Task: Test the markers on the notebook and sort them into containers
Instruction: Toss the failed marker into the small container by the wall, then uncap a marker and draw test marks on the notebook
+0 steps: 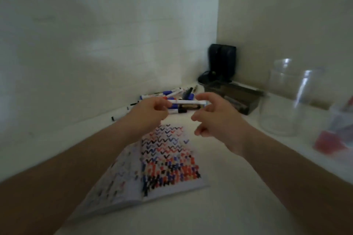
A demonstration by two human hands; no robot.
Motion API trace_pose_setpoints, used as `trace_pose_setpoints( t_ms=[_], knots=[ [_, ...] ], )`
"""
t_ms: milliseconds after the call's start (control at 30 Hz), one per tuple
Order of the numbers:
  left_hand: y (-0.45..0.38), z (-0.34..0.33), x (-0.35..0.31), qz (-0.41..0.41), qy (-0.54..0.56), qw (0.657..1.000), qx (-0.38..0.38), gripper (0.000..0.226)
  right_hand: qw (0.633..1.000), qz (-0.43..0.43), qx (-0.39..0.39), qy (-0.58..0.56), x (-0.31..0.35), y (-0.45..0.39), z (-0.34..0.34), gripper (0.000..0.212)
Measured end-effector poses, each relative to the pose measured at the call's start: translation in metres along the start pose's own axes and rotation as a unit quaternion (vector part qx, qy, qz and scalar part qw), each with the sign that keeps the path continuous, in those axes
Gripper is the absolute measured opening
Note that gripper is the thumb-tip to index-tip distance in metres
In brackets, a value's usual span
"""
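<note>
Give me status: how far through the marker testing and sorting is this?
Midway, roughly. Done: the notebook page is dense with red, blue and black test squiggles, so many markers were tried. In hand: the left hand grips a white marker, the right hand at its other end. Left: a marker pile by the wall; the nearest clear jar looks empty.

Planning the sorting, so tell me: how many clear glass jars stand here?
2. One clear glass jar stands right of the dark tray; the other overlaps it, further right. More may sit beyond the frame's edge.
</note>
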State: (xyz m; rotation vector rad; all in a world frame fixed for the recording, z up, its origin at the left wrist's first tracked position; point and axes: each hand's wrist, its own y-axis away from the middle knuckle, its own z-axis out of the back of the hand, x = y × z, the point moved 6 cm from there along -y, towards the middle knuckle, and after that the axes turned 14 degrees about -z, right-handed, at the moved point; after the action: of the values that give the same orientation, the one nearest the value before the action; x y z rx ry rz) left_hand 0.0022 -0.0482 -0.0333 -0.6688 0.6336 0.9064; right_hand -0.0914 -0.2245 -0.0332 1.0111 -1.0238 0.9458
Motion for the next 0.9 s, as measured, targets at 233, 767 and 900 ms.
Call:
trace_pose_setpoints(
  t_ms=[233, 767, 900],
  knots=[
    [-0.038, 0.020, 0.073, -0.040, -0.279, 0.958, 0.047, 0.033, 0.982, 0.028, -0.075, 0.169, -0.009, -0.084, -0.060, 0.033],
    [0.046, 0.033, -0.015, -0.249, -0.095, 0.964, 0.028, 0.032, 0.959, 0.202, 0.021, 0.199, 0.018, -0.036, -0.068, 0.013],
    [0.048, 0.022, 0.017, -0.240, -0.152, 0.958, 0.033, 0.036, 0.972, 0.072, 0.202, -0.092, 0.009, -0.020, -0.088, 0.022]
  ],
)
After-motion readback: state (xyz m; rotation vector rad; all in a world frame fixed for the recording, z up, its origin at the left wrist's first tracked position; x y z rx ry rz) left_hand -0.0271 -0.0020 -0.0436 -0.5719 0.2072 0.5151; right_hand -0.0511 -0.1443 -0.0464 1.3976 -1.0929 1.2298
